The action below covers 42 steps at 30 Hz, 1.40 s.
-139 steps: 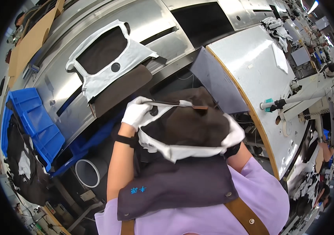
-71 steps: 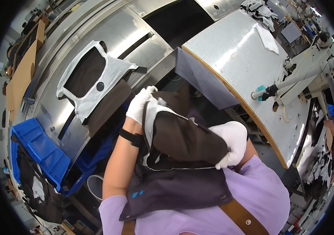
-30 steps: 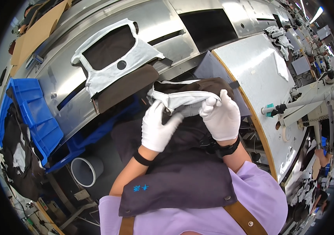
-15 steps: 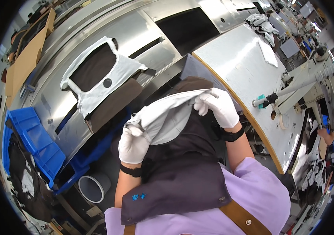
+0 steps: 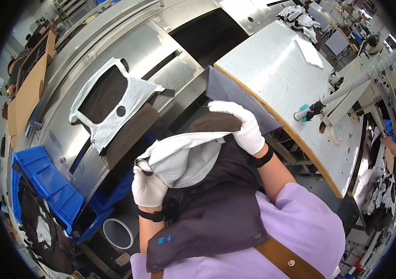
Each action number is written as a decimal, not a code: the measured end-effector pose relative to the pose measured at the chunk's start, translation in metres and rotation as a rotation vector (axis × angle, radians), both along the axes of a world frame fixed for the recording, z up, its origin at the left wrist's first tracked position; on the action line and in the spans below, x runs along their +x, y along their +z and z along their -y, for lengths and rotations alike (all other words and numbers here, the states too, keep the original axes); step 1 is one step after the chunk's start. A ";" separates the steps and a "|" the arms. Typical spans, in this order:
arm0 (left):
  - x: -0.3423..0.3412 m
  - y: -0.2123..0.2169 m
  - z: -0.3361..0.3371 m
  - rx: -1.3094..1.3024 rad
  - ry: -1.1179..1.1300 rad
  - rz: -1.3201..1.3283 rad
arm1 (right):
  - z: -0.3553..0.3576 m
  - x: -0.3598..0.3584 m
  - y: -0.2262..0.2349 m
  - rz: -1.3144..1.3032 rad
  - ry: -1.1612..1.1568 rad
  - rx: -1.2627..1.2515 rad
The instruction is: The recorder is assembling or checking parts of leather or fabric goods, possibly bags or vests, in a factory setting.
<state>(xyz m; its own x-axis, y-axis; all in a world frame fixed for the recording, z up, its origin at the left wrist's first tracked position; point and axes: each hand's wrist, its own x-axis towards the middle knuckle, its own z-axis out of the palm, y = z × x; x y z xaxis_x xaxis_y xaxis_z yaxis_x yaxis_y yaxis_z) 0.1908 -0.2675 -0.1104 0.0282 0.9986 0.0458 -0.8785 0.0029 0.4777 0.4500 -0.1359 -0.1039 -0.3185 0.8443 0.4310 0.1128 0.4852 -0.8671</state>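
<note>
Cloth [image 5: 186, 160] before apron [image 5: 202, 228], panel [image 5: 114, 122] on bench [image 5: 144, 42] beyond, bin [image 5: 51, 186] left, table [image 5: 272, 65] right

White-and-brown fabric piece [image 5: 186, 160]; white gloves [image 5: 149, 188]; lilac shirt [image 5: 305, 223]; blue crate [image 5: 51, 183]

Between the white-gloved left hand [image 5: 148, 185] and the white-gloved right hand [image 5: 242, 125], a pale grey and dark brown fabric piece [image 5: 188, 158] blocks the straight way toward the silvery metal counter [image 5: 135, 39]. An upright flat grey panel [image 5: 240, 100] stands just beyond the right hand; above it, a hand could pass over the pale, wood-edged tabletop [image 5: 263, 56] until the pale metal machine tube [image 5: 346, 87]. Leftward, there is room before the blue plastic bin [image 5: 51, 179].
</note>
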 end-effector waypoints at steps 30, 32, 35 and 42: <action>-0.008 -0.008 0.006 -0.045 0.184 -0.258 | -0.004 0.019 -0.023 -0.461 -0.135 -0.592; -0.010 -0.004 0.013 -0.035 0.206 -0.250 | 0.013 0.025 -0.012 -0.281 -0.089 -0.516; -0.005 -0.005 0.011 -0.019 0.216 -0.270 | 0.028 0.019 -0.022 -0.082 0.008 -0.532; -0.001 -0.010 0.015 -0.060 0.159 -0.205 | 0.034 -0.003 -0.035 -0.104 0.153 -0.842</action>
<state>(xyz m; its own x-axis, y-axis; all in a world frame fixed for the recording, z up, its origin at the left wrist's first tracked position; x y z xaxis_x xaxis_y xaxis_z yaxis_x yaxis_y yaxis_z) 0.1893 -0.2821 -0.1204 -0.1268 0.9919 -0.0038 -0.7553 -0.0941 0.6485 0.4472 -0.1701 -0.1389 -0.4483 0.8468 -0.2864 -0.0010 -0.3209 -0.9471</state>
